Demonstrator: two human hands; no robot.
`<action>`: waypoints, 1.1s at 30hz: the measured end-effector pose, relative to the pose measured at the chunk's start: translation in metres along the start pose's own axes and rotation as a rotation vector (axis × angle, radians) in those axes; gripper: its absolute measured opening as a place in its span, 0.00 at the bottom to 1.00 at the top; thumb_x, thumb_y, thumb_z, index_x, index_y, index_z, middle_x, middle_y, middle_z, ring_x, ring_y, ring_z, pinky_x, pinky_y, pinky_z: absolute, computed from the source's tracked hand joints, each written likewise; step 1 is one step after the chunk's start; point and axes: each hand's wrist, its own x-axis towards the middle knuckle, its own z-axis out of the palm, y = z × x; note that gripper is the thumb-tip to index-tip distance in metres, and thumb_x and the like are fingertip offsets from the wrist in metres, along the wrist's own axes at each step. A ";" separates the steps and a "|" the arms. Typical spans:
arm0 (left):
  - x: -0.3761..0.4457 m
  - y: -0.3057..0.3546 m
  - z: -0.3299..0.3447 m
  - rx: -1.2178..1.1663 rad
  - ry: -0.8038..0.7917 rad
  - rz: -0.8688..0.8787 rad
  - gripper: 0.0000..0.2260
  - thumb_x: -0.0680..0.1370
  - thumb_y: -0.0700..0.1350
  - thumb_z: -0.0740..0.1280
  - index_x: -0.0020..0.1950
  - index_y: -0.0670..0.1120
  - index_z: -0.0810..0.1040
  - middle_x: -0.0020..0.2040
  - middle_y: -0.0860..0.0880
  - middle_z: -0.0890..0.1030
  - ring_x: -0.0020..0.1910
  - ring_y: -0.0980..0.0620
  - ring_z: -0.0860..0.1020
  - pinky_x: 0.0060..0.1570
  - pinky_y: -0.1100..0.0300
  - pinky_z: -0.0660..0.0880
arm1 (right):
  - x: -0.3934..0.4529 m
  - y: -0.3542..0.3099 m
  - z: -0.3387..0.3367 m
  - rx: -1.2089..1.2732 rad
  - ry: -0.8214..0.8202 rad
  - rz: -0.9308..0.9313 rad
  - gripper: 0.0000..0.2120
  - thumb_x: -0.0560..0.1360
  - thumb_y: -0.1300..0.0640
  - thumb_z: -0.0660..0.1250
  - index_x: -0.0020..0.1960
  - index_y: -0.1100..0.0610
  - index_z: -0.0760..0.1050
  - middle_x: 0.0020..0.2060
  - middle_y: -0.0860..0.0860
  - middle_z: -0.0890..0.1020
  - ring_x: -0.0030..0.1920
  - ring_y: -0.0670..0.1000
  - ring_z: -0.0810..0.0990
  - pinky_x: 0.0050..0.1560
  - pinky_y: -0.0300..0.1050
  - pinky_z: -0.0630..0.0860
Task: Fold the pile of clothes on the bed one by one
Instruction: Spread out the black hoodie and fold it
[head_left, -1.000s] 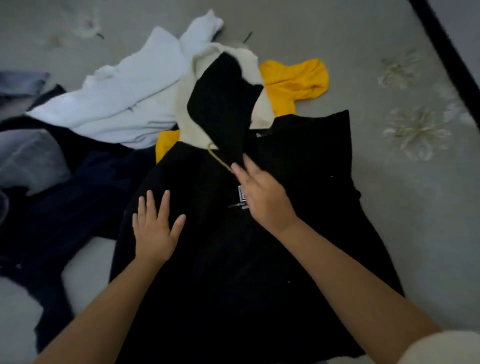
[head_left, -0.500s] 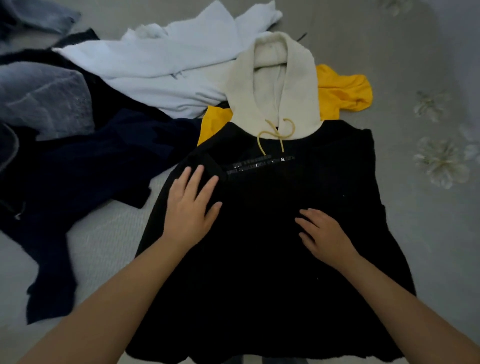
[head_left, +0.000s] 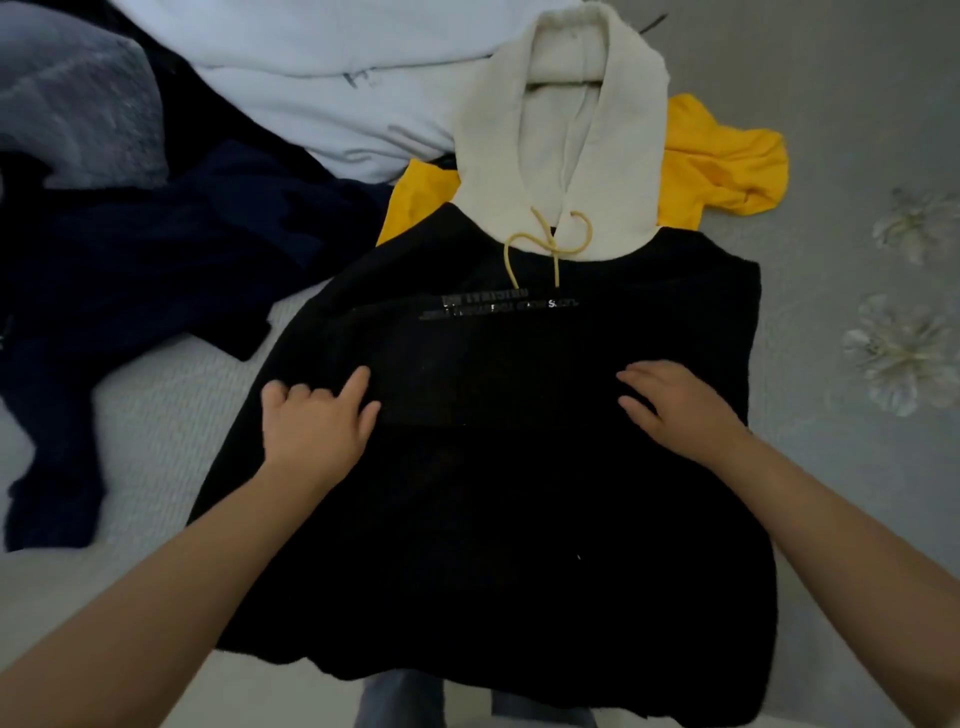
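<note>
Black hoodie (head_left: 519, 493) with cream hood (head_left: 561, 130) spread flat mid-bed (head_left: 857, 519), left hand (head_left: 317, 423) with fingers partly curled on its fabric, right hand (head_left: 675, 402) resting flat, clothes pile (head_left: 208, 182) far left.

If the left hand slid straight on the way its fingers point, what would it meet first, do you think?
The left hand points up and slightly right across the black hoodie body. It would probably first cross the white printed lettering, then the yellow drawstring below the cream hood.
</note>
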 end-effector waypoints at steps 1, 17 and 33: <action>-0.002 0.003 -0.001 -0.046 -0.027 -0.041 0.22 0.79 0.54 0.56 0.70 0.46 0.66 0.45 0.41 0.82 0.48 0.40 0.77 0.52 0.49 0.63 | 0.006 0.010 -0.007 -0.031 0.087 -0.001 0.21 0.76 0.52 0.58 0.59 0.67 0.75 0.56 0.63 0.78 0.56 0.63 0.77 0.58 0.54 0.73; 0.099 0.062 -0.016 -0.047 0.290 0.014 0.24 0.75 0.54 0.60 0.63 0.37 0.74 0.37 0.34 0.77 0.35 0.38 0.76 0.37 0.49 0.71 | 0.066 0.143 -0.067 -0.163 0.276 0.037 0.41 0.68 0.37 0.42 0.56 0.70 0.72 0.36 0.70 0.78 0.37 0.68 0.78 0.34 0.47 0.63; 0.133 0.082 -0.004 -0.184 0.202 0.027 0.29 0.75 0.58 0.53 0.70 0.42 0.68 0.55 0.29 0.73 0.55 0.31 0.72 0.61 0.33 0.60 | 0.073 0.131 -0.006 -0.207 0.450 0.492 0.21 0.73 0.52 0.58 0.54 0.70 0.72 0.45 0.68 0.78 0.44 0.67 0.78 0.51 0.71 0.69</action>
